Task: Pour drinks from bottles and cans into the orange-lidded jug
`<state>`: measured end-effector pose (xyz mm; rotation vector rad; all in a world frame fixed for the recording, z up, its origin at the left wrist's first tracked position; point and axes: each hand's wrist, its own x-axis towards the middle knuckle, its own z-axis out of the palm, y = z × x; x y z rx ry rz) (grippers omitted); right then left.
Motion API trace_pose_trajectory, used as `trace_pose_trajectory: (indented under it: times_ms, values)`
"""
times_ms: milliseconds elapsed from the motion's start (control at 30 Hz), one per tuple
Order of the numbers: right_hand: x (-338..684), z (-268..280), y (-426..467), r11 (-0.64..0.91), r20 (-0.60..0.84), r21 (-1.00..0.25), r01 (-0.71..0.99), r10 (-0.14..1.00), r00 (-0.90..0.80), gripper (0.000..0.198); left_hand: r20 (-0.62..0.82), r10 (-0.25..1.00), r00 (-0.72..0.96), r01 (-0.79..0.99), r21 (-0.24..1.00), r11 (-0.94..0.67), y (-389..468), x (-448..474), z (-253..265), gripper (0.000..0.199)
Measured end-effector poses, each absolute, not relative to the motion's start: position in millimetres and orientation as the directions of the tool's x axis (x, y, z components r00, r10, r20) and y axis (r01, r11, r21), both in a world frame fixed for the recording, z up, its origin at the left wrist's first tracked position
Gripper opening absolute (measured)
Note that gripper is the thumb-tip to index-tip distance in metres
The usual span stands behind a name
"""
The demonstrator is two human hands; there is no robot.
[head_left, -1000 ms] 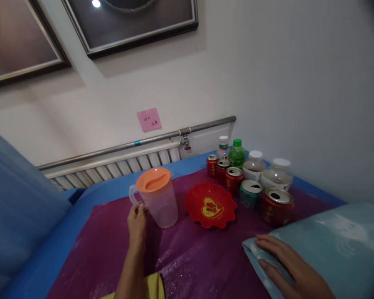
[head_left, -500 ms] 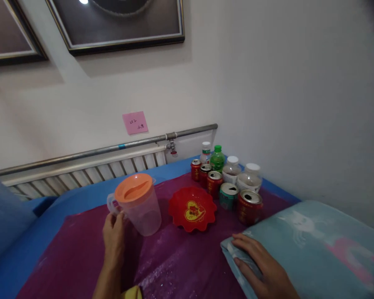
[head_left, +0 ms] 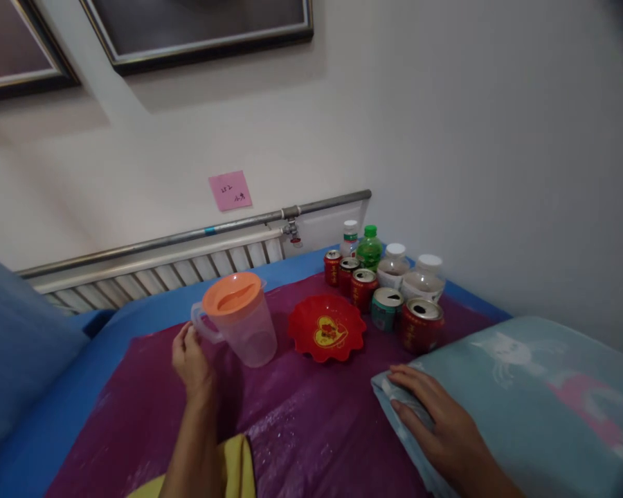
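Observation:
My left hand [head_left: 191, 363] is beside the handle of a translucent plastic pitcher [head_left: 252, 339] with an orange lid. Its fingers are loosely bent, apart from the handle or barely touching it, and nothing is visibly held. The pitcher stands upright on a purple sheet [head_left: 311, 408]. My right hand [head_left: 439, 422] lies with its fingers stretched over the corner of a folded light-blue blanket [head_left: 509, 387]. Between the hands, beyond them, sits a red scalloped plate [head_left: 350, 328] with a yellow heart.
Behind the plate stand several drink cans, including a green can [head_left: 387, 310] and a large red can [head_left: 421, 328]. Bottles, one a green-capped bottle [head_left: 369, 250], line the right wall. Yellow cloth [head_left: 239, 470] lies under my left forearm. A radiator [head_left: 160, 277] and pipe run along the back wall.
The view has tilted slightly down. My left hand has shifted a little forward and left along the pitcher's handle. The pitcher and my right hand stay in place.

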<state>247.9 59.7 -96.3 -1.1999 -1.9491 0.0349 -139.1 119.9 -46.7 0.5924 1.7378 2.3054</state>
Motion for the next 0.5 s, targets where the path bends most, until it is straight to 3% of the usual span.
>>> trace_pose_trajectory:
  times_ms: [267,500]
  values:
    - [246,-99,62,0.581,0.680,-0.335,0.742,0.694,-0.236,0.028,0.035,0.415,-0.909,-0.106,0.944,-0.312,121,-174,-13,0.029]
    - [245,-99,63,0.594,0.682,-0.320,0.738,0.685,-0.256,0.031,0.053,0.513,-0.856,-0.081,0.968,-0.235,74,-180,19,0.011]
